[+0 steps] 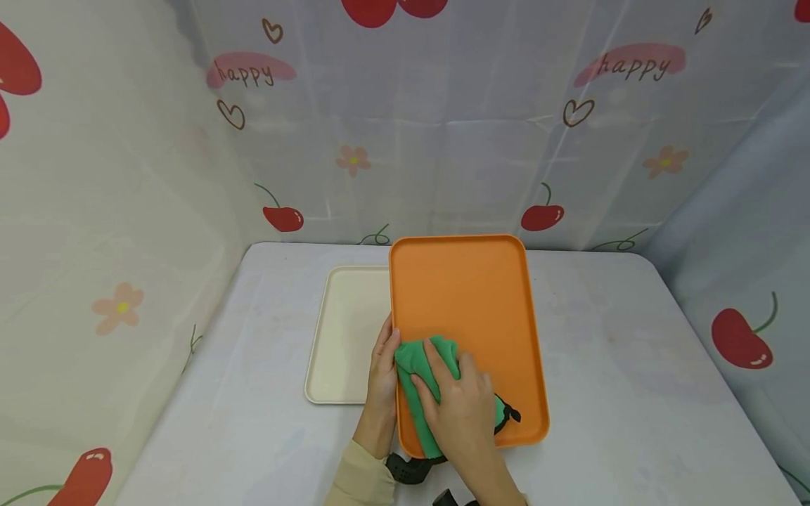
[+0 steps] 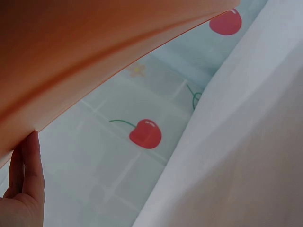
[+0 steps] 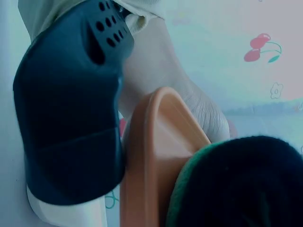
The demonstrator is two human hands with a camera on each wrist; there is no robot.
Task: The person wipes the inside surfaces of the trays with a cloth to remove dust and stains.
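On white-covered tbl [image 1: 633, 379], near centre, w/ printed curtain behind and at both sides:

1. Orange tray [image 1: 468, 295], qty 1. Rectangular, rounded corners, raised rim; long sides run away from the person. Held up off tbl: underside shows in L wrist view, w/ a gap below.

2. Green cloth [image 1: 414, 362], qty 1. Folded/bunched, on near L part of tray, reaching the L rim. Black edging w/ small black tab [image 1: 515, 415] shows R of the R hand, over near R part of tray.

3. L hand [image 1: 381, 372]. Grips tray by its L long edge; fingertips against the underside in L wrist view.

4. R hand [image 1: 465, 404]. Laid on cloth, fingers spread, pressing it to tray. Hands apart, on either side of cloth's L portion.

5. Cream tray [image 1: 344, 337], qty 1. Flat on tbl, L of orange tray, which hides its R part.

6. Beige sleeve [image 1: 361, 478], L arm; black wrist device [image 1: 408, 469] beside it.

7. Curtain [image 1: 481, 147]: pale, w/ cherries, flowers, hearts, "happy" x2.
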